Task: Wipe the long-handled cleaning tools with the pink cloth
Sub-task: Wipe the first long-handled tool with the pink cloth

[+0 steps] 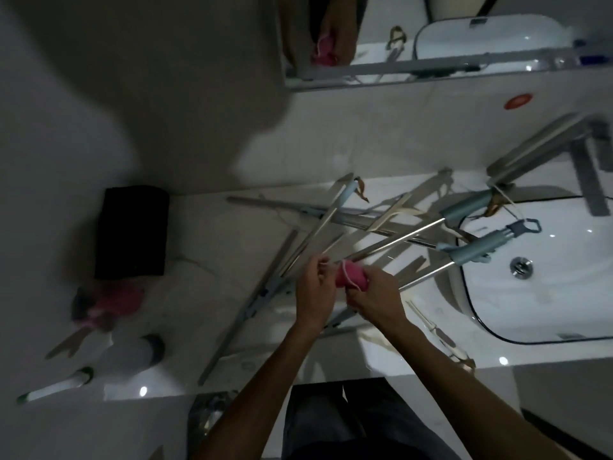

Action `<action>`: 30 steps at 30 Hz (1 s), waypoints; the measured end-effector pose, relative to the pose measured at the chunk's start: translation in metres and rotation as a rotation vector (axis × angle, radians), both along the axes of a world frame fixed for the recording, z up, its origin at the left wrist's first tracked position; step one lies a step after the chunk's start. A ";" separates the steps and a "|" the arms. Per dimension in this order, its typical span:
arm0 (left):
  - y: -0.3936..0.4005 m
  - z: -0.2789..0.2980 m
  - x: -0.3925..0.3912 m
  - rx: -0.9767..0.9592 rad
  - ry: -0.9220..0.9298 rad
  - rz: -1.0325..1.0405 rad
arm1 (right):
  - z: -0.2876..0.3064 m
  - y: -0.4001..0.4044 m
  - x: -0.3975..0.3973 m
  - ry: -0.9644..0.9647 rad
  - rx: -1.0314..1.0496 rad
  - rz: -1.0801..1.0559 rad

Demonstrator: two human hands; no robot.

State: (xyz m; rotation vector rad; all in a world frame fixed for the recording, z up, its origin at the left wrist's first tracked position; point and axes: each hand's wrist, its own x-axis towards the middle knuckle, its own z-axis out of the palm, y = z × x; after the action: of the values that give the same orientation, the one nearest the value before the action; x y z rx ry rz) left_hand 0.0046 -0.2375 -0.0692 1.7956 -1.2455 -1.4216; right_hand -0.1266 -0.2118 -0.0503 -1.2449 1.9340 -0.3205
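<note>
Several long-handled cleaning tools with metal shafts and pale blue grips lie crossed on the white counter, their grip ends reaching over the sink. The pink cloth is bunched between both hands, wrapped around one metal shaft near its lower end. My left hand pinches the cloth's left side and a thin pink string. My right hand grips the cloth's right side from below. The shaft inside the cloth is hidden.
A white sink with a drain lies at right, under a steel tap. A black box stands at left, with another pink bundle, a pale bottle and a brush nearby. A mirror hangs above.
</note>
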 end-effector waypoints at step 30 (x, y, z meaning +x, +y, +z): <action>-0.008 0.008 -0.150 -0.181 -0.276 -0.619 | 0.045 0.023 -0.159 -0.225 -0.367 -0.836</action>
State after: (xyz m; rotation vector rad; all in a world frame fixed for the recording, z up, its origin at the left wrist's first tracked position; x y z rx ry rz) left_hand -0.1452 -0.2459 -0.0611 1.5853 -2.1365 -1.3222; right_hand -0.2854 -0.1887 -0.0058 -0.4976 2.1599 -1.2257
